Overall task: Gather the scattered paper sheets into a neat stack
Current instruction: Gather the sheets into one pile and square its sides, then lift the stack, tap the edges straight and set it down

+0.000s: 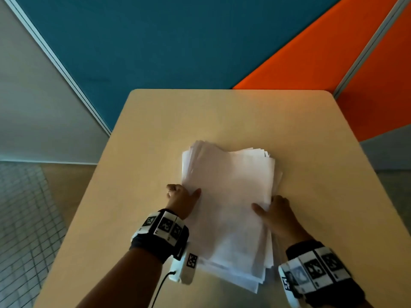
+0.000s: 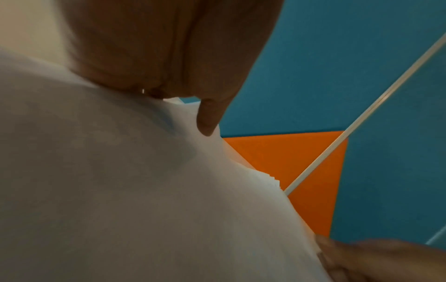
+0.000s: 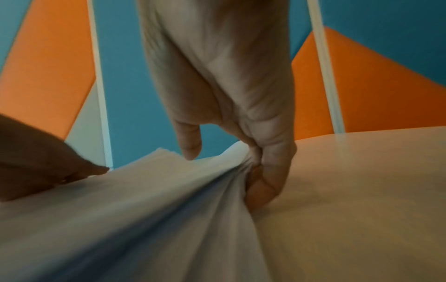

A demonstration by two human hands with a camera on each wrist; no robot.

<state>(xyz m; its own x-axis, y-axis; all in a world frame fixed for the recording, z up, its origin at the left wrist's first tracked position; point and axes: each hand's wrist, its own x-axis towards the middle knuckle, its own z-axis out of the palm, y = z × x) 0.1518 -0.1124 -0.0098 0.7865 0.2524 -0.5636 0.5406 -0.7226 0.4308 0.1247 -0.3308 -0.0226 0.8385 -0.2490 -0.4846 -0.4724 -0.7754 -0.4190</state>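
A pile of white paper sheets (image 1: pixel 229 203) lies on the beige table (image 1: pixel 155 134), its edges uneven and fanned at the far end. My left hand (image 1: pixel 183 197) grips the pile's left edge, thumb on top and fingers curled under. On the pile's right edge my right hand (image 1: pixel 272 210) holds it the same way, thumb lying on the top sheet. In the right wrist view the right hand (image 3: pixel 241 162) has its fingers curled under the paper sheets (image 3: pixel 144 219), which buckle there. The left wrist view shows the left hand (image 2: pixel 173 80) against the paper sheets (image 2: pixel 120 181).
Blue (image 1: pixel 155 41) and orange (image 1: pixel 322 58) partition panels stand behind the table. The table's far edge lies beyond the pile. A cable (image 1: pixel 160 287) hangs from the left wrist camera near the front edge.
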